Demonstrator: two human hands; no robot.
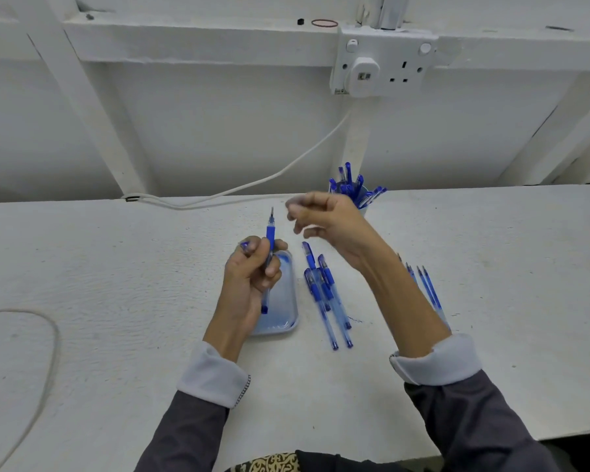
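**Worktop** [116, 267]: white, rough-textured, spanning the view.

- Tray [286, 301]: pale blue, shallow, rounded corners, lying flat. All places below are given from it.
- Pens [324, 291]: loose heap just right of the tray, blue and capped, lying overlapped.
- Ink mark [355, 320]: small blue scribble right of the tray, beside the heap.
- Rods [430, 287]: slim and blue, farther right, partly hidden.
- Cup [364, 206]: behind and right, at the back edge, packed with upright blue pens.
- Cable [191, 204]: white, behind and left, along the back edge.
- Cord [53, 335]: thin grey loop, far left.

No legible text or labels anywhere.
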